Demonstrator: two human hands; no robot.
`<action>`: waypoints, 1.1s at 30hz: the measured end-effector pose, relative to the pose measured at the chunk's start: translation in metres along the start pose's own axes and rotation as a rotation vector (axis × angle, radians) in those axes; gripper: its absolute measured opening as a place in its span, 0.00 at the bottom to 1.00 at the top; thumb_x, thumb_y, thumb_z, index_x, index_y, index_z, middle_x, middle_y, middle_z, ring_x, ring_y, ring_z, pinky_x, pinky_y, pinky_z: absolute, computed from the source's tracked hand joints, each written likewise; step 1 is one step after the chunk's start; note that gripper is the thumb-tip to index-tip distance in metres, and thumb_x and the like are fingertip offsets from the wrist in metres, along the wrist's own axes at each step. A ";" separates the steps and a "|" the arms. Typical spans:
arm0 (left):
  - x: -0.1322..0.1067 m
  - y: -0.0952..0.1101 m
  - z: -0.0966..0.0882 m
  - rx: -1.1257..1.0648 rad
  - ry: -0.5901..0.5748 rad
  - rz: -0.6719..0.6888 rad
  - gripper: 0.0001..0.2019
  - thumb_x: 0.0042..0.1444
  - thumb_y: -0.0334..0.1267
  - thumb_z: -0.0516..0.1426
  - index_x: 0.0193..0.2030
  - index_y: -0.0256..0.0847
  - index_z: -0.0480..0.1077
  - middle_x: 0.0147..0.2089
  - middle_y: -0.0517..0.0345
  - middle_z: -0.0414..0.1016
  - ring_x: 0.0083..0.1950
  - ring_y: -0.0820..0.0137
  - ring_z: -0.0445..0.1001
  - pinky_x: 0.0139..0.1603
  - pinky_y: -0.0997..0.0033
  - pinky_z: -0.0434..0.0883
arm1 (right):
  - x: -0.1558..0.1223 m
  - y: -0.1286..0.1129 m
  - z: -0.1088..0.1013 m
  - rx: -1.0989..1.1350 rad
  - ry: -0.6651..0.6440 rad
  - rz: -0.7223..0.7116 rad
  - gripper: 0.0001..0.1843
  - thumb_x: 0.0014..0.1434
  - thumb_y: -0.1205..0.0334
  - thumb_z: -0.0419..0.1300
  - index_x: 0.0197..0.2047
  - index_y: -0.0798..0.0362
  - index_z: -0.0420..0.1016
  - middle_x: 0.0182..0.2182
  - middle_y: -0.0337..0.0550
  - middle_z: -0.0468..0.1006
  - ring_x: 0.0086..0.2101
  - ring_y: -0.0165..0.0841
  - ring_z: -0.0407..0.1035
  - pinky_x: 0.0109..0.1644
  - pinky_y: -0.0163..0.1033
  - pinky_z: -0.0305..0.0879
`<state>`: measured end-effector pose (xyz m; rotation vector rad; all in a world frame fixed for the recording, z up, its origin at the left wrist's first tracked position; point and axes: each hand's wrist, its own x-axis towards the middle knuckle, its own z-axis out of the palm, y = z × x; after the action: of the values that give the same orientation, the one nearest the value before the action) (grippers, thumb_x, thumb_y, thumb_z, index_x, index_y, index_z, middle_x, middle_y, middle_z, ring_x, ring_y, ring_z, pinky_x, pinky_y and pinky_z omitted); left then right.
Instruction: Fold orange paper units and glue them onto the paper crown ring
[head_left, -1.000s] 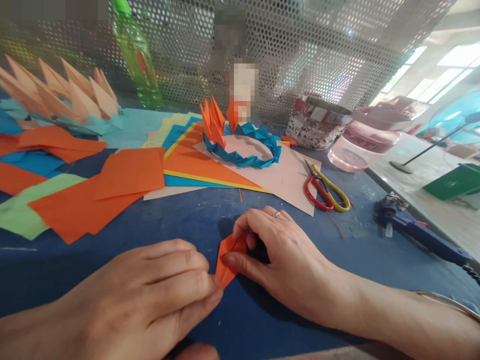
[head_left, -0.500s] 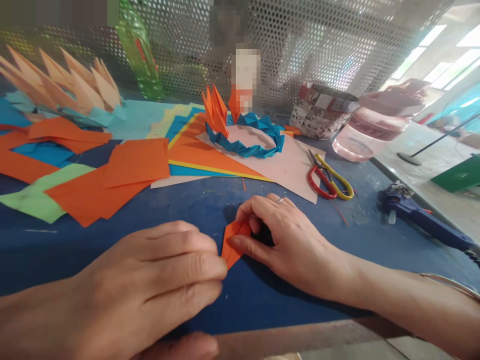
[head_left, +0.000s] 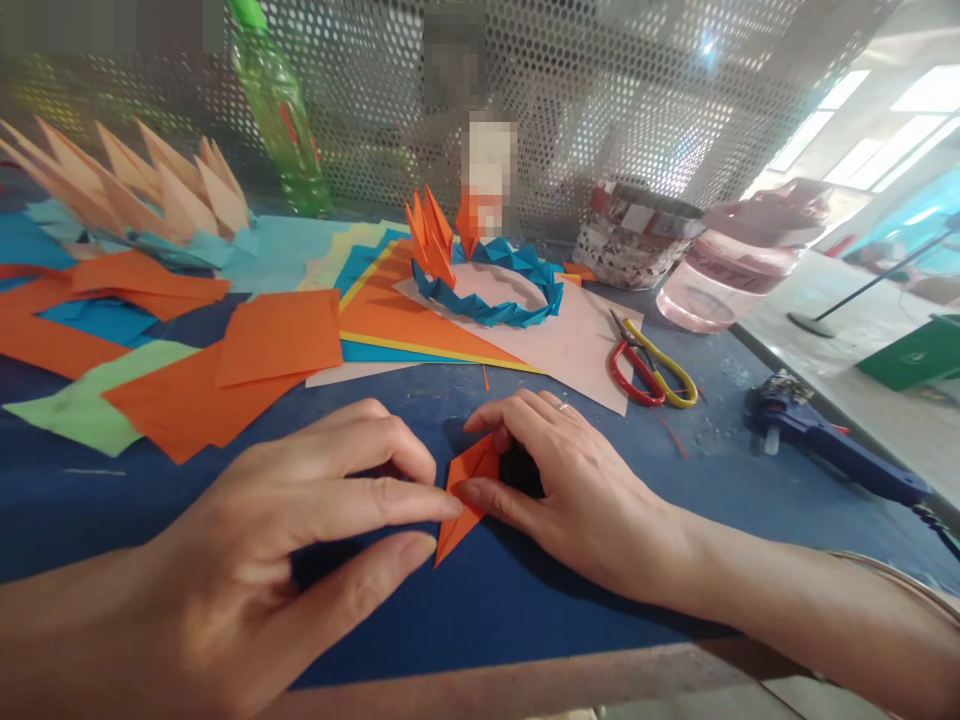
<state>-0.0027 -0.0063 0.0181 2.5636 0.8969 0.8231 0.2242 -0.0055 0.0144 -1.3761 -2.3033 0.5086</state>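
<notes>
Although partly covered by fingers, shows as a small folded orange piece (head_left: 472, 462), lying near the front edge of the blue tabletop (head_left: 562, 620) between both hands, with a narrow tip aimed at seven o'clock. On its three o'clock side, held beneath the thumb of the right hand (head_left: 577, 480), with the remaining fingers of that hand curled around toward the far edge and a thin finger band (head_left: 561, 407) on one of them. On its nine o'clock side, met by the left hand (head_left: 262, 550), spread wide between thumb and index finger, with just a fingertip at the paper's left edge. Farther out at twelve o'clock, faced by a zigzag blue hoop (head_left: 487, 315), fitted with upright orange spikes (head_left: 431, 245) and resting at least partly on a pale pink sheet (head_left: 585, 345). At two o'clock, scissors (head_left: 656, 350) with one red and one yellow handle, near the corner of that sheet; closer to three, a dark blue glue gun (head_left: 832, 430). At one o'clock, a patterned container (head_left: 637, 240), just beside a pink-tinted bottle (head_left: 735, 270). Out at ten o'clock, overlapping orange sheets (head_left: 277, 340) and a pale green sheet (head_left: 82, 410); beyond those, a peach spiked piece (head_left: 176, 200). At eleven o'clock, a green bottle (head_left: 281, 110), tilted in view before a perforated panel (head_left: 360, 90).
</notes>
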 end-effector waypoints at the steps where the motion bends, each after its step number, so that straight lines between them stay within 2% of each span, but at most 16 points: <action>1: 0.004 -0.002 -0.002 -0.005 -0.008 0.017 0.11 0.62 0.35 0.53 0.42 0.51 0.76 0.39 0.63 0.74 0.41 0.72 0.71 0.39 0.76 0.70 | 0.000 0.000 0.000 -0.007 0.001 0.000 0.16 0.61 0.54 0.62 0.49 0.51 0.68 0.43 0.44 0.73 0.44 0.38 0.66 0.48 0.44 0.62; 6: 0.013 -0.009 -0.003 0.022 -0.068 0.069 0.11 0.59 0.30 0.55 0.45 0.48 0.73 0.42 0.62 0.74 0.43 0.70 0.71 0.45 0.73 0.70 | 0.002 -0.001 -0.004 -0.054 -0.001 -0.026 0.14 0.61 0.50 0.61 0.43 0.52 0.69 0.42 0.45 0.71 0.44 0.38 0.64 0.49 0.45 0.64; 11: 0.016 -0.010 0.000 0.005 -0.023 -0.022 0.09 0.60 0.32 0.54 0.45 0.45 0.73 0.45 0.59 0.74 0.48 0.68 0.72 0.51 0.68 0.69 | 0.006 0.002 -0.008 -0.037 0.035 -0.052 0.15 0.57 0.51 0.64 0.38 0.53 0.67 0.38 0.43 0.70 0.40 0.36 0.65 0.44 0.42 0.64; 13: 0.018 -0.008 0.000 -0.050 -0.015 -0.076 0.10 0.59 0.36 0.56 0.48 0.45 0.72 0.47 0.58 0.75 0.49 0.67 0.73 0.50 0.68 0.70 | 0.007 0.004 -0.007 0.032 0.032 -0.061 0.16 0.55 0.53 0.67 0.36 0.52 0.65 0.34 0.40 0.72 0.37 0.34 0.66 0.41 0.40 0.64; 17: 0.024 -0.006 -0.001 -0.199 -0.157 -0.217 0.17 0.56 0.44 0.61 0.52 0.45 0.71 0.43 0.59 0.77 0.43 0.67 0.74 0.46 0.68 0.72 | 0.013 0.009 -0.002 0.347 -0.012 -0.038 0.17 0.53 0.63 0.68 0.41 0.51 0.64 0.31 0.35 0.76 0.30 0.29 0.69 0.37 0.35 0.64; 21: 0.036 -0.012 0.001 -0.329 -0.172 -0.346 0.14 0.51 0.45 0.63 0.44 0.43 0.75 0.33 0.62 0.76 0.33 0.70 0.70 0.33 0.73 0.66 | 0.025 0.006 0.000 0.559 0.096 -0.058 0.19 0.50 0.64 0.69 0.41 0.51 0.65 0.31 0.35 0.75 0.29 0.28 0.70 0.34 0.33 0.65; 24: 0.052 -0.021 0.001 -0.613 -0.181 -0.452 0.12 0.47 0.45 0.64 0.28 0.37 0.73 0.22 0.64 0.68 0.24 0.74 0.63 0.25 0.74 0.58 | 0.039 0.000 -0.008 0.604 0.148 -0.095 0.18 0.51 0.62 0.67 0.42 0.51 0.65 0.32 0.36 0.74 0.30 0.29 0.69 0.34 0.34 0.65; 26: 0.064 -0.026 -0.002 -0.661 -0.148 -0.440 0.12 0.44 0.45 0.64 0.27 0.37 0.74 0.22 0.62 0.69 0.25 0.73 0.63 0.27 0.73 0.58 | 0.051 -0.003 -0.016 0.638 0.157 -0.111 0.17 0.52 0.60 0.66 0.43 0.52 0.66 0.32 0.37 0.72 0.30 0.28 0.68 0.34 0.35 0.64; 29: 0.077 -0.031 -0.008 -0.684 -0.083 -0.429 0.13 0.44 0.46 0.64 0.28 0.37 0.75 0.24 0.62 0.70 0.26 0.74 0.62 0.28 0.73 0.57 | 0.069 -0.001 -0.024 0.710 0.237 -0.098 0.17 0.52 0.54 0.65 0.42 0.52 0.67 0.32 0.37 0.70 0.28 0.26 0.64 0.33 0.34 0.61; 33: 0.077 -0.036 -0.005 -0.696 -0.022 -0.457 0.17 0.46 0.50 0.64 0.22 0.38 0.70 0.22 0.62 0.67 0.26 0.74 0.61 0.30 0.72 0.56 | 0.077 0.008 -0.016 0.743 0.228 -0.063 0.20 0.55 0.43 0.60 0.32 0.54 0.68 0.24 0.35 0.67 0.24 0.26 0.61 0.29 0.34 0.57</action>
<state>0.0268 0.0711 0.0384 1.6854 0.9293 0.7825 0.2058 0.0679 0.0359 -0.9269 -1.6956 0.9983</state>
